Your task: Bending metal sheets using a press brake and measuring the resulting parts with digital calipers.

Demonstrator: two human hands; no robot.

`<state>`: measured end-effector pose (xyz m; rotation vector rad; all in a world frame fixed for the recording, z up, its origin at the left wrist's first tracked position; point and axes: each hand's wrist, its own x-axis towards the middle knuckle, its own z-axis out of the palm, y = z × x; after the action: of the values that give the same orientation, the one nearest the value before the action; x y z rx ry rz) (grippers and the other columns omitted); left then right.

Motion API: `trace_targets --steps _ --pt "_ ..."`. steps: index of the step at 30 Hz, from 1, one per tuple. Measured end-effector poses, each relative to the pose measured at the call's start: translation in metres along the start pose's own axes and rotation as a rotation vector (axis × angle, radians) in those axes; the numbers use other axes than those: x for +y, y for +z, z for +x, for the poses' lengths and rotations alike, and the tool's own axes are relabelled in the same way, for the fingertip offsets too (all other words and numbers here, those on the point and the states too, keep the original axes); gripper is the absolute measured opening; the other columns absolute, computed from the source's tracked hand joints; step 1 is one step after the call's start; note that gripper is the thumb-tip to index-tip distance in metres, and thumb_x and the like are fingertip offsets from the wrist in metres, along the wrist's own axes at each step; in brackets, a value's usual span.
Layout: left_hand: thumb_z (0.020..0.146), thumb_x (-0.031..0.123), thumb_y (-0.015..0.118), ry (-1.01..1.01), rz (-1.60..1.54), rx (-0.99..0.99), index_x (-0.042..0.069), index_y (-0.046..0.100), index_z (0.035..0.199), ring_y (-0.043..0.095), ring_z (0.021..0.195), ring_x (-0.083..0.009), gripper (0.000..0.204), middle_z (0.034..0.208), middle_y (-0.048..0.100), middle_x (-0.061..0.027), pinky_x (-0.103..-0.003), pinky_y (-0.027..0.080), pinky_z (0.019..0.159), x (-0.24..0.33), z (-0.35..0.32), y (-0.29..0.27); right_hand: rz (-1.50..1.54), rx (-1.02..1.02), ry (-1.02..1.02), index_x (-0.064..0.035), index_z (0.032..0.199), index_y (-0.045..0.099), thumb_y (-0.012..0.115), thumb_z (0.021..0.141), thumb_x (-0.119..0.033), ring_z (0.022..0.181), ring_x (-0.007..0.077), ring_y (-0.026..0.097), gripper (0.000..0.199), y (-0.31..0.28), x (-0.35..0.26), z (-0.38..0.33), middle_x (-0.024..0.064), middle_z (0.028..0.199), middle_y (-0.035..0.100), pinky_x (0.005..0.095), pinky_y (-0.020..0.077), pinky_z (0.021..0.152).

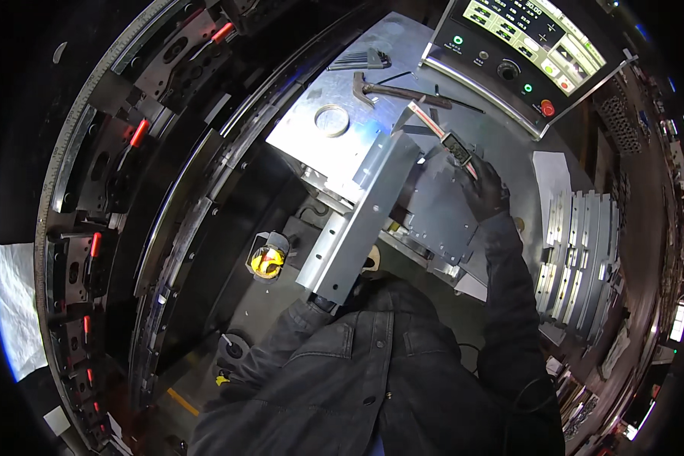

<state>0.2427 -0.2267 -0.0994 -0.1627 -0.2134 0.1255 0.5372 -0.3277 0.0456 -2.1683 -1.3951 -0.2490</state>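
Note:
My right hand (482,190), in a dark glove, holds a digital caliper (456,148) against the upper end of a long bent sheet-metal part (365,213). The part runs tilted from near the caliper down toward my chest. My left hand (323,302) is mostly hidden under the part's lower end and grips it there; only the dark sleeve and glove edge show. Behind the part lies a flat grey sheet with notched edges (441,216), close under my right hand.
A metal work table (311,129) holds a ring (332,120), a hammer (395,91) and a set of hex keys (361,59). A control panel with screen and buttons (524,45) stands behind. Stacked bent parts (581,251) lie right. Red-handled clamps (138,133) line the machine at left.

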Motion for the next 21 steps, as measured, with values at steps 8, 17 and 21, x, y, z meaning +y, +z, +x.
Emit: trace_targets --steps 8,17,21 --pt "0.079 0.016 0.046 -0.215 0.461 0.336 0.003 0.029 0.121 0.046 0.096 -0.0238 0.047 0.113 0.042 -0.0142 -0.03 0.044 0.072 -0.002 -0.018 -0.028 0.102 -0.235 0.032 -0.006 0.106 0.048 0.06 0.068 -0.016 0.056 0.0227 0.051 0.04 -0.075 -0.091 -0.032 0.0089 0.068 0.054 0.0322 0.0397 0.051" --pt "0.069 0.0 0.055 -0.184 1.25 0.362 0.004 0.033 0.116 0.048 0.093 -0.0167 0.051 0.105 0.046 -0.0108 -0.026 0.042 0.078 -0.006 -0.005 0.032 -0.185 -0.276 -0.063 -0.008 0.107 0.048 0.061 0.066 -0.015 0.052 0.019 0.049 0.043 -0.088 -0.11 -0.067 0.0053 0.072 0.052 0.0299 0.0377 0.044" --pt "0.068 0.0 0.056 -0.224 1.199 0.354 0.005 0.032 0.118 0.05 0.09 -0.0179 0.055 0.105 0.046 -0.0115 -0.027 0.043 0.074 -0.004 0.0 0.047 -0.182 -0.286 -0.05 -0.0088 0.107 0.048 0.061 0.065 -0.016 0.051 0.0185 0.049 0.045 -0.083 -0.109 -0.069 0.0045 0.072 0.051 0.0293 0.037 0.042"
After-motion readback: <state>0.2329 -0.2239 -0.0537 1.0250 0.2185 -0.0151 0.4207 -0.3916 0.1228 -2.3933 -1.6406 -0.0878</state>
